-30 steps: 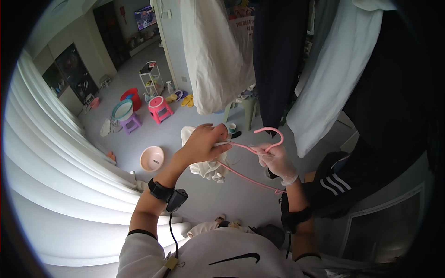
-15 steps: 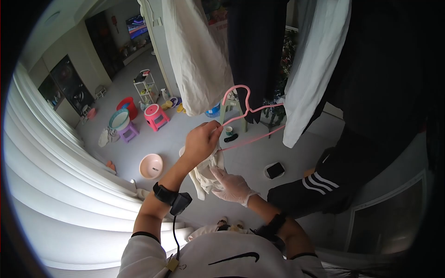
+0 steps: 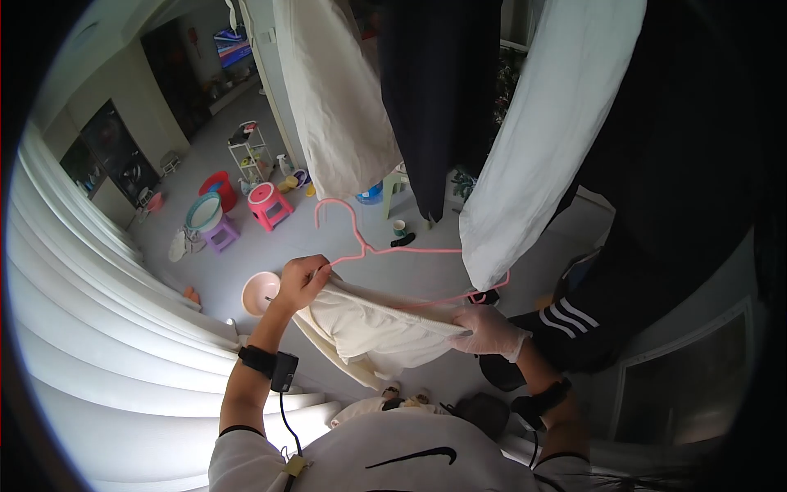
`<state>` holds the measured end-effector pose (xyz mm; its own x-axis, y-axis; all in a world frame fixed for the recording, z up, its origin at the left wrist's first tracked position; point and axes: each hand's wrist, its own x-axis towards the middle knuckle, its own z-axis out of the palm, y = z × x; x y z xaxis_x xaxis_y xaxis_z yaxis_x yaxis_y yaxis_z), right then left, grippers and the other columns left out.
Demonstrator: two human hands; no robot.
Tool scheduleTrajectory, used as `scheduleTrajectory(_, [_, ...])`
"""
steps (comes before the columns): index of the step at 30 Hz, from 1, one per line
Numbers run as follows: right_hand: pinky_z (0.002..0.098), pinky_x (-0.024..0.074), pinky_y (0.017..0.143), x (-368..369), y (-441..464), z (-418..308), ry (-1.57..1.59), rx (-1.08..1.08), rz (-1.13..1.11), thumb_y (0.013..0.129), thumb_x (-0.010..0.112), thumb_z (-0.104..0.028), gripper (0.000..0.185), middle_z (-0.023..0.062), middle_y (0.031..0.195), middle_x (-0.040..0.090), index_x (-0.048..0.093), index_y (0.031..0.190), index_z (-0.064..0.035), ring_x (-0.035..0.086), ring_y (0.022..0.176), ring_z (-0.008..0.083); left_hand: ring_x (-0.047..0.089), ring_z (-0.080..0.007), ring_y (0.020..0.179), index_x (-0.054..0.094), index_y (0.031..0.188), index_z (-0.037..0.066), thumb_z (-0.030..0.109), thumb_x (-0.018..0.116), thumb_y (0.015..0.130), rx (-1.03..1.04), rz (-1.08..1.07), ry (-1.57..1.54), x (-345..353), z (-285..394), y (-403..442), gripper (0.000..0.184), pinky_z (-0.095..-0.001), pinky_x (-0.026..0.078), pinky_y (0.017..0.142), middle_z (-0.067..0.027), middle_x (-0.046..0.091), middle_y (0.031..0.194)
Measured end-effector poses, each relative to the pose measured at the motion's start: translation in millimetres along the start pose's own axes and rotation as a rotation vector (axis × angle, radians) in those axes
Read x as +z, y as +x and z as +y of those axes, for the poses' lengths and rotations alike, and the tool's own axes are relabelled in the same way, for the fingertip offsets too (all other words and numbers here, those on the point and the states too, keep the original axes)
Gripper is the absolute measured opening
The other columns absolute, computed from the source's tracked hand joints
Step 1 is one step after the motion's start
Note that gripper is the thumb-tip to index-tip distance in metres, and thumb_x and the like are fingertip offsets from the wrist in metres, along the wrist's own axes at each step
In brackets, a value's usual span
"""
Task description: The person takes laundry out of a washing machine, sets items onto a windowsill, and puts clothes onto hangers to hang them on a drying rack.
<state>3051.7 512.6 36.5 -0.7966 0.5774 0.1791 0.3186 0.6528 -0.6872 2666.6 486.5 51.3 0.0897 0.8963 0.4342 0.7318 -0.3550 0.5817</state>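
A pink clothes hanger [image 3: 410, 251] lies slantwise in front of me, its hook at the upper left. My left hand [image 3: 302, 283] is closed around the hanger's left shoulder and the edge of a cream garment [image 3: 381, 332]. My right hand [image 3: 490, 332], in a clear plastic glove, pinches the right end of the same edge. Between both hands the edge is stretched, and the cloth sags below it. The hanger's lower bar runs behind this edge. Its right end partly passes behind a hanging white garment [image 3: 541, 148].
Cream [image 3: 340, 123] and black [image 3: 434, 98] garments hang ahead; dark striped clothing [image 3: 566, 320] hangs at right. On the floor are a pale pink basin [image 3: 259, 291], a pink stool [image 3: 269, 205] and a purple stool [image 3: 220, 235]. White curtains [image 3: 106, 328] line the left.
My right hand has moved right, pulling the bunched cream garment out wide along its edge. My left hand has shifted left and down, and the hanger has come lower with it.
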Motion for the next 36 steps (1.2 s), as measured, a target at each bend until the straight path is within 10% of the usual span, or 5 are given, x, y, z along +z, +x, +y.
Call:
scheduleTrajectory(16, [0.0347,0.0504,0.07,-33,-1,-29,-0.483,-0.148,0.122,0.072,0.07,-0.018,0.015,0.0089,0.081,0.063,0.063,0.076,-0.0042,0.063,0.076,0.0267,0.052,-0.0267,0.046,0.057,0.06,0.01,0.022,0.063,0.076,0.504,-0.156,0.36,10,13,-5,0.021,-0.0366,0.041,0.043,-0.0058,0.053,0.053])
scheduleTrajectory(19, [0.0327,0.0471,0.081,-44,11,-36,0.199,-0.026,0.209,0.076,0.07,-0.018,0.031,0.0108,0.098,0.063,0.062,0.102,-0.004,0.061,0.088,0.0259,0.055,-0.0272,0.05,0.061,0.066,0.008,0.02,0.064,0.078,0.388,-0.07,0.159,3,18,5,0.017,-0.0371,0.043,0.047,-0.0067,0.055,0.056])
scheduleTrajectory(26, [0.0352,0.046,0.082,-26,47,-62,-0.343,-0.006,-0.021,0.081,0.065,-0.028,0.042,0.0121,0.091,0.064,0.058,0.118,-0.0094,0.06,0.087,0.0278,0.056,-0.0302,0.055,0.06,0.074,0.005,0.021,0.058,0.086,0.378,-0.231,0.054,21,45,21,0.021,-0.0389,0.044,0.051,-0.0097,0.056,0.061])
scheduleTrajectory(34, [0.0233,0.0367,0.055,-23,57,-53,0.554,0.363,0.202,0.092,0.053,-0.013,0.015,-0.0032,0.064,0.048,0.062,0.089,-0.0008,0.042,0.059,0.0056,0.061,-0.0292,0.079,0.06,0.108,0.008,0.027,0.06,0.085,0.309,-0.121,-0.031,8,56,39,0.03,-0.0364,0.049,0.068,-0.0101,0.063,0.089])
scheduleTrajectory(36, [0.0215,0.0317,0.052,-31,58,-60,0.643,0.391,0.228,0.091,0.053,-0.011,0.019,-0.0058,0.064,0.041,0.057,0.076,-0.0007,0.036,0.058,0.0033,0.058,-0.0294,0.09,0.058,0.11,0.008,0.032,0.066,0.078,0.434,0.315,0.16,5,49,39,0.041,-0.0393,0.047,0.077,-0.0083,0.061,0.1])
